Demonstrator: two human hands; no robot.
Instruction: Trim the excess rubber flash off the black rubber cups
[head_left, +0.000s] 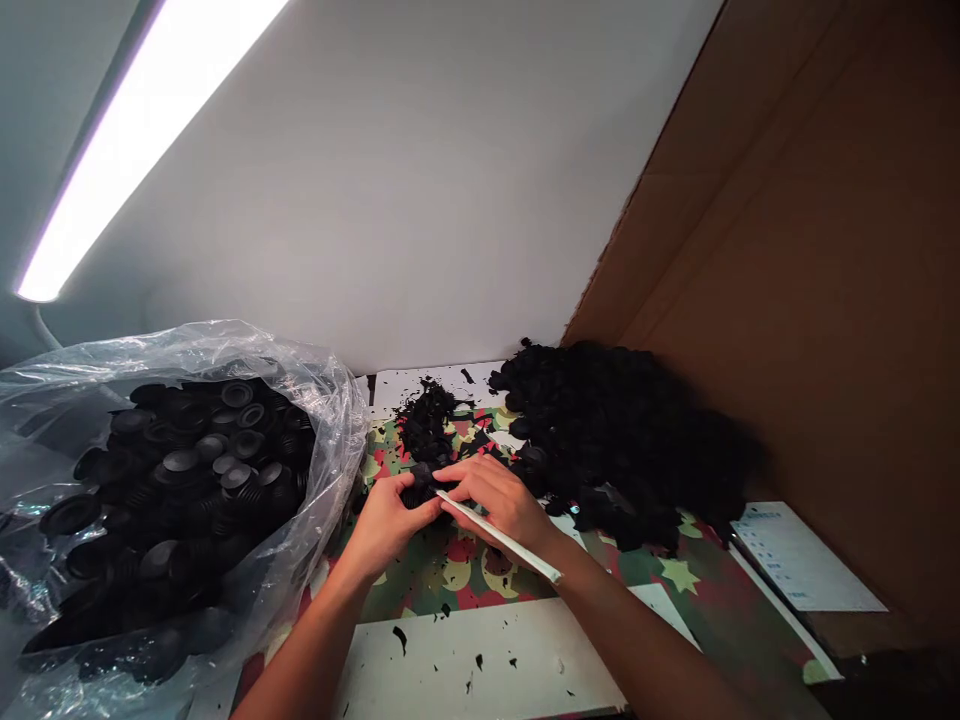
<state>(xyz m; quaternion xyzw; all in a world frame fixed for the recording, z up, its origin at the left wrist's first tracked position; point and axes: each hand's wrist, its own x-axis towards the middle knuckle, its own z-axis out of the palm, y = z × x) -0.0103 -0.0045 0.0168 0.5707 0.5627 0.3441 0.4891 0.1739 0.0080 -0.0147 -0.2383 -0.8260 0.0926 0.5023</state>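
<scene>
Near the middle of the table, my left hand is closed around a small black ribbed rubber piece. My right hand grips a long, thin white tool, its far end touching or close to the piece. The tool's tip is hidden among my fingers, so its exact kind does not show. Just beyond both hands lies a small heap of black scraps. To the right spreads a large pile of black pieces, too dark to make out singly.
On the left, a clear plastic bag holds many round black ribbed parts. A white board with black crumbs lies in front. A cardboard wall rises at right, beside a printed sheet. A lit lamp hangs upper left.
</scene>
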